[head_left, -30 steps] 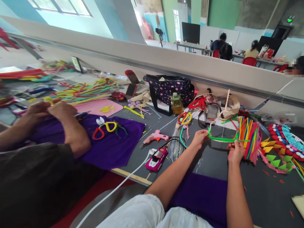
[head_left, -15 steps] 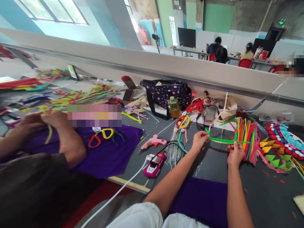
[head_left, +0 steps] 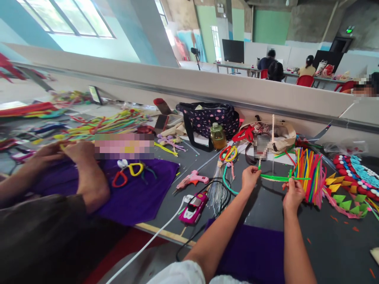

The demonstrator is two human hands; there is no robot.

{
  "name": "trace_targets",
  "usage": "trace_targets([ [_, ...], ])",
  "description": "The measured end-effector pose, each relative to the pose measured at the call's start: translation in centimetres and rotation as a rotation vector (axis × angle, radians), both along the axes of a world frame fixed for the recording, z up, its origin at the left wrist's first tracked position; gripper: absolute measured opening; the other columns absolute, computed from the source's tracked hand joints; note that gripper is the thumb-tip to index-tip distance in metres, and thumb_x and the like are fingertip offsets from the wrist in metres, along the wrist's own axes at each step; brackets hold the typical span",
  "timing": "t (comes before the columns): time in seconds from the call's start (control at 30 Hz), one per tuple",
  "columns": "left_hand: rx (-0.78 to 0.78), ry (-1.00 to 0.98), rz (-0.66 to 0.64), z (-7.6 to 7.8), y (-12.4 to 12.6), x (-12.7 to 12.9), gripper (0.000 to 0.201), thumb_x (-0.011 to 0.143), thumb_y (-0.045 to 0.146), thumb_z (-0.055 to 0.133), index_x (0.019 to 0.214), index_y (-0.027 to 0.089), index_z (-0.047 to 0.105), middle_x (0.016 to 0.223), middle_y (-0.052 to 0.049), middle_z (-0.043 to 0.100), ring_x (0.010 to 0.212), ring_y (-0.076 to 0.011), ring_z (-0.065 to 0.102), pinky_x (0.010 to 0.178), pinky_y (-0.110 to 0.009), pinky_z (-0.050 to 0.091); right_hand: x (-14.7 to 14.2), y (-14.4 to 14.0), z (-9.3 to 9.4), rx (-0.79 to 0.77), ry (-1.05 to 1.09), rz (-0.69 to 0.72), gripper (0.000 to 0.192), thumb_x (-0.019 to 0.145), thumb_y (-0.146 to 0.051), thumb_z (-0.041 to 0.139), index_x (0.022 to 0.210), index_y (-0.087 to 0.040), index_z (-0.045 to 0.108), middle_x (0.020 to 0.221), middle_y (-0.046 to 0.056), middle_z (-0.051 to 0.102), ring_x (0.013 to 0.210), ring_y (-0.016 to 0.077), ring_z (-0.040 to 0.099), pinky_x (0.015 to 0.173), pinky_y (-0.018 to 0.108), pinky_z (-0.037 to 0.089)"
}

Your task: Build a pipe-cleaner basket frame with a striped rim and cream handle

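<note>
Over the near edge of the bench [head_left: 340, 244], two bare arms stretch out — the left arm [head_left: 223, 227] slants to the right, and the right arm [head_left: 296, 240] points almost straight ahead. The left hand [head_left: 251, 176] is nearly closed, pinching the left end of one green strip [head_left: 276, 178]. The right hand [head_left: 294, 192] pinches it closer to the other end, and a bit sticks out past the fingers. The strip runs sideways between the hands, its right end in front of one bundle of bright strips [head_left: 309, 171].

From big to little: two purple cloths [head_left: 145, 197], one on the left and one by the arms; one spotted bag [head_left: 211, 118] near the bench's far edge; one bottle [head_left: 218, 137]; one pink car [head_left: 194, 208]; one glue gun [head_left: 194, 178]; and two pairs of scissors [head_left: 126, 167] — one on the left cloth, one near the bottle.
</note>
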State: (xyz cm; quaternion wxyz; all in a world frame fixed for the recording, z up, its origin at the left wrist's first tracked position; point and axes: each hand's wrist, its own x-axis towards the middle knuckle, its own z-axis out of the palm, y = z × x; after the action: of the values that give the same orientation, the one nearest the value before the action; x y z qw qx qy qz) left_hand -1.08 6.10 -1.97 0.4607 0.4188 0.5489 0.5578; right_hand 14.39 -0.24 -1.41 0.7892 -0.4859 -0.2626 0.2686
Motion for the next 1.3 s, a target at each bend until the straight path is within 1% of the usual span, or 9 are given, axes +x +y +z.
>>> trace_targets([
  [0.13, -0.098, -0.22, -0.016, 0.6, -0.2, 0.3, 0.009, 0.059, 0.014, 0.071, 0.065, 0.014, 0.066, 0.052, 0.002, 0.058, 0.05, -0.0096, 0.052, 0.051, -0.02, 0.039, 0.1, 0.0, 0.0, -0.013, 0.014, -0.009, 0.029, 0.07, -0.04, 0.07, 0.065, -0.016, 0.055, 0.054, -0.007, 0.053, 0.043, 0.0091, 0.053, 0.044, 0.021, 0.041],
  [0.23, -0.194, -0.375, -0.07, 0.9, -0.4, 0.3, 0.012, 0.06, 0.016, 0.073, 0.069, 0.014, 0.065, 0.055, 0.002, 0.059, 0.049, -0.0091, 0.053, 0.054, -0.021, 0.044, 0.3, 0.1, -0.2, -0.029, 0.058, 0.008, 0.027, 0.069, -0.039, 0.071, 0.068, -0.016, 0.055, 0.052, -0.007, 0.052, 0.043, 0.0088, 0.053, 0.044, 0.021, 0.041],
  [0.4, -0.335, -0.5, -0.194, 0.8, -0.7, -0.3, 0.023, 0.061, 0.022, 0.076, 0.077, 0.013, 0.064, 0.06, -0.001, 0.061, 0.052, -0.0129, 0.059, 0.062, -0.034, 0.053, 0.8, 0.3, -0.6, -0.024, 0.146, 0.051, 0.026, 0.068, -0.036, 0.072, 0.066, -0.017, 0.054, 0.051, -0.008, 0.05, 0.043, 0.0076, 0.051, 0.044, 0.021, 0.043],
  [0.53, -0.445, -0.659, -0.276, 0.6, -0.6, -0.8, 0.02, 0.064, 0.016, 0.075, 0.078, 0.013, 0.06, 0.065, -0.002, 0.063, 0.058, -0.015, 0.062, 0.071, -0.043, 0.055, 1.2, 0.4, -0.9, -0.003, 0.205, 0.079, 0.026, 0.067, -0.034, 0.073, 0.064, -0.017, 0.054, 0.051, -0.008, 0.05, 0.043, 0.0074, 0.05, 0.043, 0.021, 0.043],
  [0.67, -0.531, -0.85, -0.364, 0.4, -0.6, -1.0, 0.016, 0.069, 0.012, 0.071, 0.08, 0.014, 0.059, 0.069, -0.001, 0.063, 0.063, -0.0151, 0.063, 0.079, -0.048, 0.053, 1.6, 0.4, -1.0, -0.009, 0.229, 0.081, 0.026, 0.067, -0.034, 0.073, 0.065, -0.017, 0.054, 0.05, -0.008, 0.049, 0.044, 0.0076, 0.05, 0.043, 0.022, 0.043],
  [0.8, -0.541, -0.93, -0.446, 0.5, -0.9, -1.1, 0.012, 0.073, 0.012, 0.07, 0.081, 0.014, 0.06, 0.075, -0.004, 0.065, 0.074, -0.018, 0.065, 0.083, -0.049, 0.051, 1.9, 0.4, -1.2, -0.004, 0.273, 0.102, 0.026, 0.065, -0.033, 0.075, 0.066, -0.017, 0.054, 0.051, -0.008, 0.049, 0.045, 0.0072, 0.049, 0.044, 0.021, 0.044],
  [0.93, -0.485, -0.917, -0.459, 0.8, -1.0, -1.0, 0.013, 0.073, 0.016, 0.071, 0.079, 0.013, 0.061, 0.081, -0.006, 0.066, 0.078, -0.0183, 0.064, 0.084, -0.047, 0.051, 1.8, 0.4, -1.1, -0.013, 0.24, 0.099, 0.028, 0.066, -0.035, 0.074, 0.066, -0.018, 0.052, 0.051, -0.008, 0.048, 0.045, 0.0069, 0.049, 0.045, 0.021, 0.045],
  [1.17, -0.388, -0.82, -0.529, 1.5, -1.1, -1.1, 0.016, 0.071, 0.013, 0.073, 0.081, 0.011, 0.061, 0.084, -0.007, 0.066, 0.055, -0.0073, 0.055, 0.081, -0.047, 0.052, 1.6, 0.3, -0.5, 0.003, 0.229, 0.082, 0.027, 0.067, -0.036, 0.073, 0.067, -0.018, 0.053, 0.053, -0.008, 0.048, 0.045, 0.0068, 0.049, 0.044, 0.021, 0.044],
  [1.3, -0.374, -0.831, -0.562, 1.4, -1.1, -1.2, 0.016, 0.071, 0.013, 0.073, 0.082, 0.012, 0.061, 0.085, -0.006, 0.066, 0.057, -0.0086, 0.057, 0.082, -0.046, 0.052, 1.7, 0.2, -0.5, -0.001, 0.261, 0.1, 0.026, 0.067, -0.033, 0.073, 0.066, -0.018, 0.052, 0.052, -0.008, 0.048, 0.045, 0.0068, 0.049, 0.044, 0.021, 0.044],
])
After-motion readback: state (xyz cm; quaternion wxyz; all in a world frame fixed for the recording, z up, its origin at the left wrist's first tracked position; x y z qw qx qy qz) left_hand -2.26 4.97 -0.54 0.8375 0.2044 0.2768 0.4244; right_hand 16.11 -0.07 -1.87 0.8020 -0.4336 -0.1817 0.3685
